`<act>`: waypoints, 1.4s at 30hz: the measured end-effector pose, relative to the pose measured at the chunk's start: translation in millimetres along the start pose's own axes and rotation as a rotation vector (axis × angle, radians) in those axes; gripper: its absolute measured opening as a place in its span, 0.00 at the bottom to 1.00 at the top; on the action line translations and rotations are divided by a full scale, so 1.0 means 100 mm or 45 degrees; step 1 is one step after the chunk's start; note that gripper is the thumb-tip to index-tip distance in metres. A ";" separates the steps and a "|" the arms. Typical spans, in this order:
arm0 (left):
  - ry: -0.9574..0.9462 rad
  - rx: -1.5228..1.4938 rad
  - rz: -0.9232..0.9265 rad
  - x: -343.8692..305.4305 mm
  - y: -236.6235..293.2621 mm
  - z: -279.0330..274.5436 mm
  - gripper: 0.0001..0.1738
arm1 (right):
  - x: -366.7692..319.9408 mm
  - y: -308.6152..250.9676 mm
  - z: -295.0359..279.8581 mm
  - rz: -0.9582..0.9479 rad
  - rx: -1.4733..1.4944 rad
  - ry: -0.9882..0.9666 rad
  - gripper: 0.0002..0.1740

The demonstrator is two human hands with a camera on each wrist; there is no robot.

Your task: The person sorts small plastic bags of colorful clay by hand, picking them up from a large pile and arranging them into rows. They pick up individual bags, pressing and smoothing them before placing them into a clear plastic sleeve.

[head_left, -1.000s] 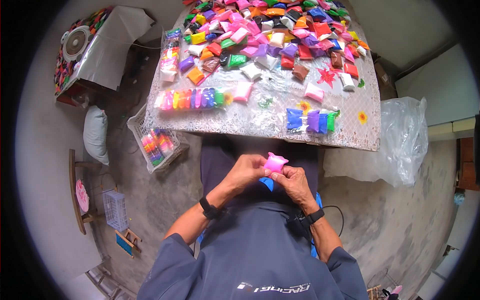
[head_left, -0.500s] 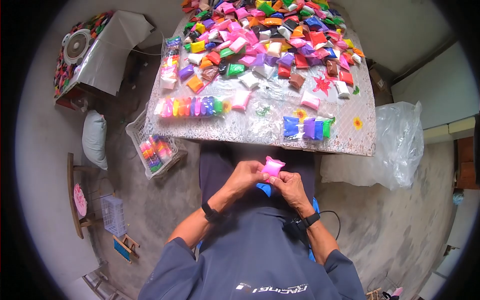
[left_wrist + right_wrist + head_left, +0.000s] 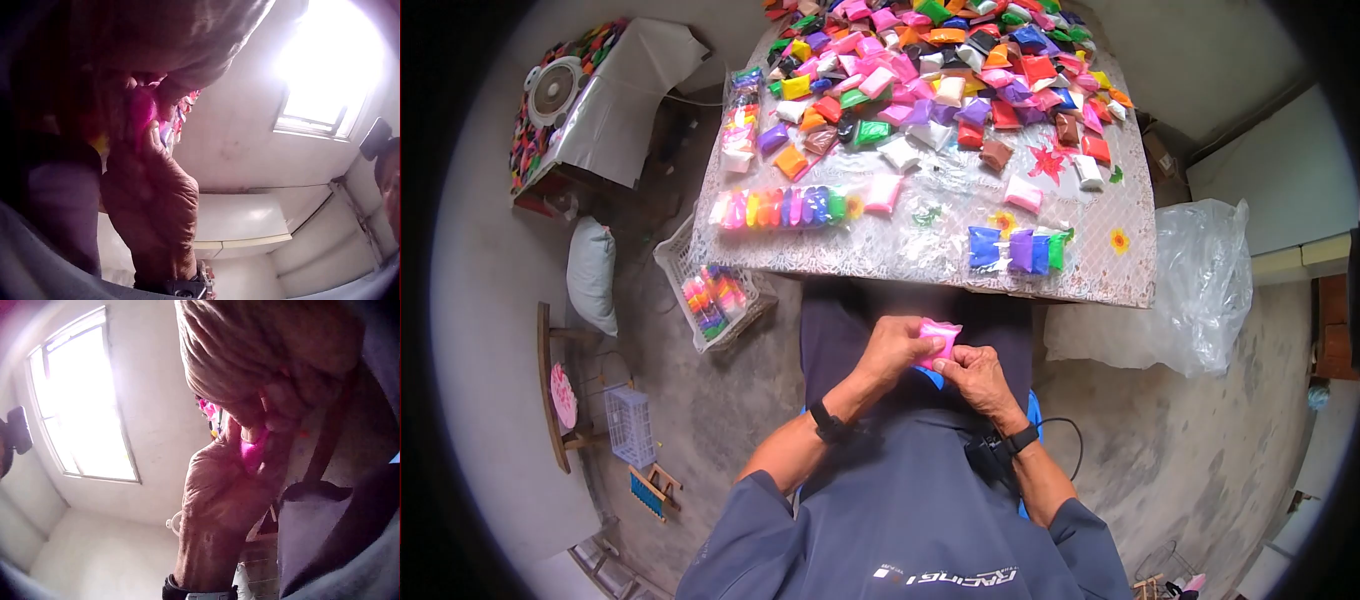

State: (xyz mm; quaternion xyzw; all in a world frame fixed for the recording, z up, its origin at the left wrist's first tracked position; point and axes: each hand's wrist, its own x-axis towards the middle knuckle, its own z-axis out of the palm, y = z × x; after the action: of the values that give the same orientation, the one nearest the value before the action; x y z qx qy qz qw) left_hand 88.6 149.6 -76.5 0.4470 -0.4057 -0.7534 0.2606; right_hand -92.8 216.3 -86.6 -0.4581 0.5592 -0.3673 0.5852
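A small glossy pink packet (image 3: 941, 336) is held over the lap, below the table's front edge. My left hand (image 3: 894, 347) grips it from the left, with the thumb lying across its face. At its lower right edge, my right hand (image 3: 982, 378) pinches it between thumb and curled fingers. From the left wrist, the packet (image 3: 142, 111) shows pink beside the right thumb, partly covered by fingers. Between both hands in the right wrist view, only a bright pink patch of the packet (image 3: 251, 455) is visible.
A heap of coloured packets (image 3: 940, 75) covers the back of the lace-covered table (image 3: 850, 256). Nearer lie a clear sleeve of coloured packets (image 3: 780, 208) and a blue, purple and green set (image 3: 1020, 250). A white basket (image 3: 685, 262) stands left; clear plastic sheeting (image 3: 1200, 280) hangs right.
The pink packet has turned and flattened in view, with its top end swinging right. The left thumb has come further over its face, and the right hand has slid to its lower right edge.
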 end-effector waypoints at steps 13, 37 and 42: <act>-0.118 -0.276 -0.128 -0.11 0.09 0.04 0.18 | -0.03 -0.36 -0.05 0.017 0.073 -0.201 0.08; 0.016 -0.459 -0.078 -0.02 -0.02 0.21 0.16 | -0.09 -0.31 0.03 0.133 0.294 -0.068 0.13; -0.035 -0.582 -0.036 0.03 -0.04 0.24 0.17 | -0.08 -0.26 0.01 0.032 0.220 -0.016 0.12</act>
State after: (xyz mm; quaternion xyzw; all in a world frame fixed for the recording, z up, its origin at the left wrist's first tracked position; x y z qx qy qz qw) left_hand 66.0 158.6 -75.2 0.3716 -0.2218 -0.8354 0.3390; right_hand -90.6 215.4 -59.2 -0.4011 0.5273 -0.4038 0.6308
